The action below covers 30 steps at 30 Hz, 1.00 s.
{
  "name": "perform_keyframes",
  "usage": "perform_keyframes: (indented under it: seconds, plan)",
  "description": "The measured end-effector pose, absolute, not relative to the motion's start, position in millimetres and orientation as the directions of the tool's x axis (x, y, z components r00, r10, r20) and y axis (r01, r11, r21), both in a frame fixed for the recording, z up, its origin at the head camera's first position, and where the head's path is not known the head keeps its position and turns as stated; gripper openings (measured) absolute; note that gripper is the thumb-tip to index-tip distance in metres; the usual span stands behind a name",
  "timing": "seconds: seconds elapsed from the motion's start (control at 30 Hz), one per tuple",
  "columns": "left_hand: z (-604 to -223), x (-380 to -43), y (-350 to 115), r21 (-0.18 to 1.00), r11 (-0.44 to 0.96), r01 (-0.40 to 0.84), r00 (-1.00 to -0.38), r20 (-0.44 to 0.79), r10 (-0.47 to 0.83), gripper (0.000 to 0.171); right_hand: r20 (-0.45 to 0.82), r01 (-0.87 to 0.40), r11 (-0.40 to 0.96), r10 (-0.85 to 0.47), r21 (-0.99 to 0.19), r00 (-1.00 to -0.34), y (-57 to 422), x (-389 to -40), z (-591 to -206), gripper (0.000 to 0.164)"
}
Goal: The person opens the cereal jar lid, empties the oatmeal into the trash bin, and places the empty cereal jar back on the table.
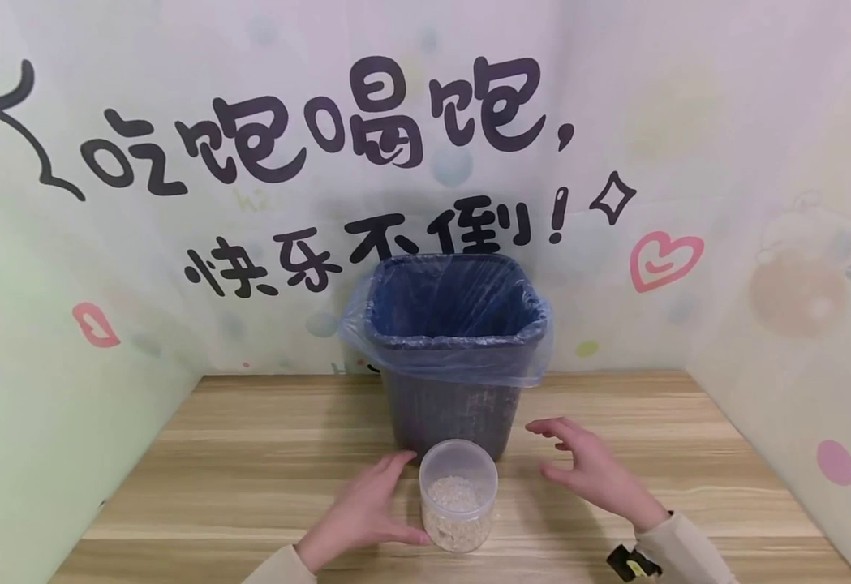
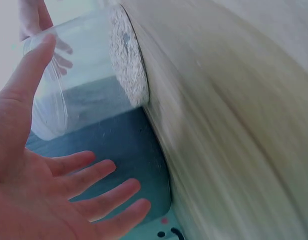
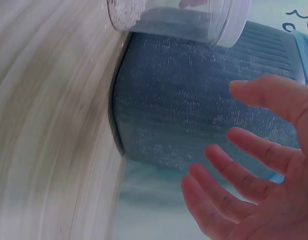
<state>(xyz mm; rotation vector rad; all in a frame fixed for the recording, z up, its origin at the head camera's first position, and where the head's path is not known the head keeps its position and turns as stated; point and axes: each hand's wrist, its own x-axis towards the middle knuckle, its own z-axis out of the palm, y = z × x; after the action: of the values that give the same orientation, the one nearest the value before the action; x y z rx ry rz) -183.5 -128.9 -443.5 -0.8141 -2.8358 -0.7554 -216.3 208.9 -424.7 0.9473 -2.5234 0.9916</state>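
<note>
A clear plastic jar (image 1: 458, 496) stands upright on the wooden table, with pale, crumbly flakes in its lower part. Its top looks uncovered in the head view, though this is hard to be sure of. My left hand (image 1: 367, 509) is at the jar's left side, fingers spread and thumb close to the wall; whether it touches is unclear. To the right of the jar, my right hand (image 1: 595, 470) hovers apart from it with loosely bent fingers and nothing held. In the left wrist view the flakes (image 2: 128, 57) lie at the jar's bottom.
Right behind the jar stands a dark blue bin (image 1: 454, 405), lined with a translucent blue bag (image 1: 542, 357) folded over its rim. A printed cloth wall (image 1: 286, 49) closes off the back. Wood-grain table (image 1: 250, 438) extends on both sides.
</note>
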Motion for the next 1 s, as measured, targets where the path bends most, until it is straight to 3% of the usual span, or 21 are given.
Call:
perform_keyframes:
  seconds: [0.33, 0.6, 1.0]
  plan:
    - [-450, -191, -111, 0.652, 0.532, 0.540, -0.805, 0.216, 0.552, 0.092, 0.423, -0.674, 0.498, -0.530, -0.546, -0.735, 201, -213, -428, 0.044]
    - [-456, -206, -107, 0.787, 0.381, 0.485, -0.777, 0.186, 0.602, 0.092, 0.420, -0.691, 0.462, -0.561, -0.556, -0.713, 197, -211, -430, 0.043]
    - [-456, -210, -101, 0.896, 0.208, 0.392, -0.760, 0.188, 0.623, 0.084, 0.447, -0.721, 0.401, -0.586, -0.566, -0.676, 196, -210, -430, 0.052]
